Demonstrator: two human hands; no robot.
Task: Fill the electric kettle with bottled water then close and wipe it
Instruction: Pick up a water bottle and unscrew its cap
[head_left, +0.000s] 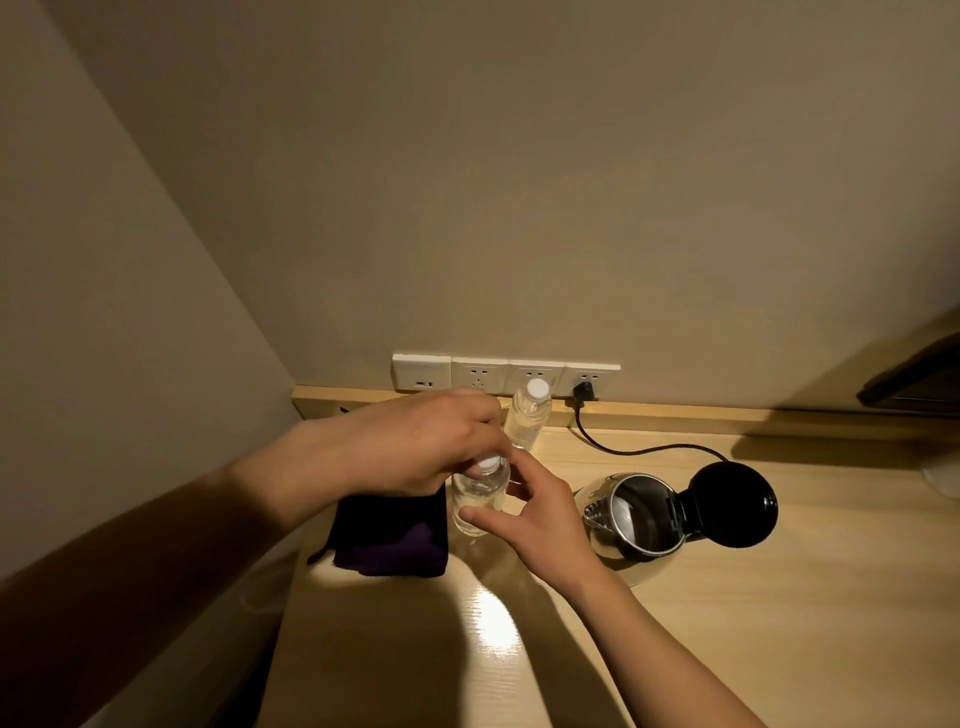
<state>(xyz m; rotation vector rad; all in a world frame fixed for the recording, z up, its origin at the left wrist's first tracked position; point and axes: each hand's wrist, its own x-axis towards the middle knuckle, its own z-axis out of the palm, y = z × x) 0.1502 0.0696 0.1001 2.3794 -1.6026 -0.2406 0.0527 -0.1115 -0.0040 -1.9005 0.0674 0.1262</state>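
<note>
Upright, cap up, bottle: right hand grips body, left hand pinches cap.

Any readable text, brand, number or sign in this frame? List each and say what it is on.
None can be read.
Near bottle: clear, no label visible.
Far bottle: clear, no label legible.
Sockets: only slot openings; any marking is too small to read.
Kettle, its open lid: no visible print.
Cloth: plain dark, no tag seen.
</note>
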